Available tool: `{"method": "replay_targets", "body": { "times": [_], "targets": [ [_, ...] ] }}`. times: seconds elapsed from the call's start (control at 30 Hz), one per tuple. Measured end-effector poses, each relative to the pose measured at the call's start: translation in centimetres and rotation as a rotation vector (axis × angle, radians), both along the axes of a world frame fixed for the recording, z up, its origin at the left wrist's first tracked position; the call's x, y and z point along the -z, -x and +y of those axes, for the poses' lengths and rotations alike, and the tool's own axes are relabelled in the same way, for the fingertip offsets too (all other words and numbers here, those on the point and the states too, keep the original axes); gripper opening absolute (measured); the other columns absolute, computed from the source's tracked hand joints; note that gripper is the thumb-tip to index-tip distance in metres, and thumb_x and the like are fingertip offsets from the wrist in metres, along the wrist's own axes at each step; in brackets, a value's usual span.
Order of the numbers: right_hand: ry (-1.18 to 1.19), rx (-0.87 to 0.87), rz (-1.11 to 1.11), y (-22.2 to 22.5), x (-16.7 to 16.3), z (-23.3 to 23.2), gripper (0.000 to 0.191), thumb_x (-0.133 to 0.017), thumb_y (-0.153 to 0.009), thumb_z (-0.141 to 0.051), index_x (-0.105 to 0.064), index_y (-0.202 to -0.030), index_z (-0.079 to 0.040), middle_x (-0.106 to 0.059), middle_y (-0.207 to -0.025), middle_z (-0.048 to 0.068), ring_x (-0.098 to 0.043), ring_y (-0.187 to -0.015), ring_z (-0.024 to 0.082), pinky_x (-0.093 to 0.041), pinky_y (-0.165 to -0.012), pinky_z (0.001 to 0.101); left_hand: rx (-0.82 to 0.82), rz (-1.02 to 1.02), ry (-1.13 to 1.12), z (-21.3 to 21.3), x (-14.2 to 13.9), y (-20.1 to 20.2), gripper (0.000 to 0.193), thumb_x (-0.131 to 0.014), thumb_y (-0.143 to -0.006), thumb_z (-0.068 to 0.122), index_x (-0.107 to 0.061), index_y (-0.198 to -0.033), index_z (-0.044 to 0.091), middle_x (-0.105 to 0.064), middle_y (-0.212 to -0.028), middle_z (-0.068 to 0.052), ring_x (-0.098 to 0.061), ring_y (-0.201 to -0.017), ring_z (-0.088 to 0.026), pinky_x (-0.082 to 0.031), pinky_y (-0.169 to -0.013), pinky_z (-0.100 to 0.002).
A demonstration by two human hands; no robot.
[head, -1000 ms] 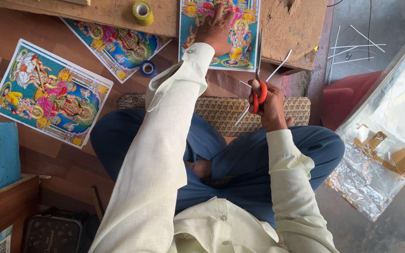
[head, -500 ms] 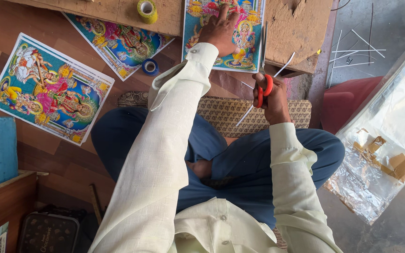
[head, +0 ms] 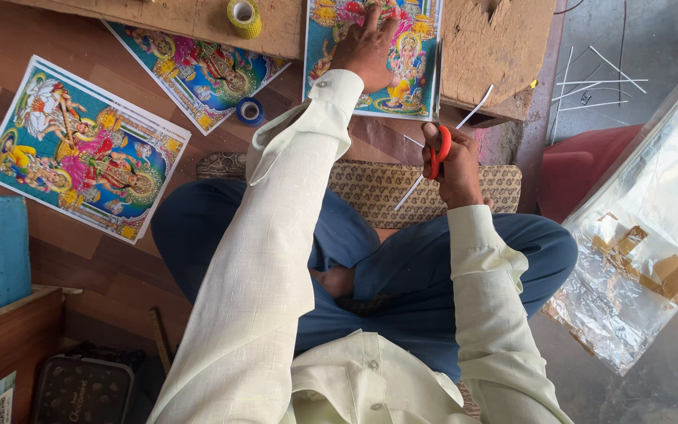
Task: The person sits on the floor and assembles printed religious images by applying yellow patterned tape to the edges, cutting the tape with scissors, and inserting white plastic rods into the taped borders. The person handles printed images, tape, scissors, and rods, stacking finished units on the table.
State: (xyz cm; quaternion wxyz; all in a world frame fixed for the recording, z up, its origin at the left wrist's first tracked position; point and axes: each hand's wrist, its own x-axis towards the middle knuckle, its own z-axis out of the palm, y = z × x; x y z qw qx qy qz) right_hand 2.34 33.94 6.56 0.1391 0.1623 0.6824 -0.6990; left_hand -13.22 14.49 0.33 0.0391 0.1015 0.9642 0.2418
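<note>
The colourful print [head: 402, 59] lies on the wooden counter [head: 496, 47] at twelve o'clock, and your view has drifted slightly since a second ago. Your left hand [head: 364, 51] stays flat on it, fingers spread. Your right hand [head: 457, 169], at one o'clock, keeps its fingers through the red scissors [head: 439, 151], a white paper strip [head: 445, 145] trailing beside the blades, so cutting looks underway.

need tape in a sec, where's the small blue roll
In the head view, the small blue tape roll lies upper left on the wooden floor, just below the low board's edge, beside the corner of a colourful print.
</note>
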Motion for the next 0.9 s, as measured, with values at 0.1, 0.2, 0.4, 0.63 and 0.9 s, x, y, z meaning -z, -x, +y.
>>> {"method": "replay_targets", "body": {
  "times": [0.1, 0.2, 0.4, 0.63, 0.9],
  "targets": [
    [-0.024, -0.011, -0.025, 0.2, 0.0, 0.1, 0.036, -0.076, -0.098, -0.032, -0.065, -0.092, 0.001, -0.059, -0.065, 0.005, -0.053, -0.045, 0.012, -0.035, -0.037, 0.0246, 0.008, -0.018, 0.011, -0.1, -0.2, 0.0, 0.103, -0.095, -0.07, 0.041, -0.036, -0.152, 0.022, -0.021, -0.163, -0.01, -0.043, -0.139, -0.043, -0.046, -0.11, -0.054],
    [-0.014, -0.037, -0.044, 0.8, -0.4, 0.2, 0.034, -0.075, -0.095, -0.034, -0.069, -0.097, 0.0, -0.058, -0.065, 0.005, -0.054, -0.044, 0.013, -0.034, -0.037, 0.0241, 0.009, -0.038, 0.006, -0.2, -0.5, 0.0, 0.105, -0.094, -0.07, 0.041, -0.032, -0.154, 0.021, -0.018, -0.164, -0.009, -0.042, -0.139, -0.043, -0.045, -0.109, -0.054],
    [0.002, -0.05, -0.065, 1.9, -0.6, 0.2, 0.045, -0.068, -0.094, -0.043, -0.068, -0.105, 0.0, -0.056, -0.063, 0.005, -0.056, -0.043, 0.015, -0.031, -0.035, 0.0251, 0.002, -0.071, -0.01, -0.1, -0.7, 0.1, 0.099, -0.088, -0.079, 0.04, -0.03, -0.157, 0.022, -0.016, -0.166, -0.008, -0.041, -0.141, -0.041, -0.045, -0.109, -0.054],
    [-0.035, -0.042, -0.055, 3.8, -1.1, 0.3, 0.045, -0.071, -0.094, -0.045, -0.069, -0.106, -0.002, -0.056, -0.063, 0.004, -0.053, -0.043, 0.014, -0.031, -0.036, 0.0255, 0.003, -0.064, -0.001, -0.1, -1.0, 0.1, 0.092, -0.086, -0.082, 0.042, -0.034, -0.155, 0.021, -0.015, -0.165, -0.008, -0.04, -0.141, -0.041, -0.044, -0.11, -0.054],
    [-0.057, -0.022, -0.022, 4.5, -1.4, -0.5, 0.043, -0.077, -0.09, -0.043, -0.072, -0.1, -0.002, -0.057, -0.064, 0.004, -0.052, -0.044, 0.012, -0.031, -0.036, 0.0248, 0.01, -0.086, -0.002, -0.1, -1.0, 0.2, 0.092, -0.086, -0.081, 0.041, -0.034, -0.154, 0.019, -0.016, -0.165, -0.008, -0.041, -0.14, -0.041, -0.046, -0.109, -0.053]
  ]
}}
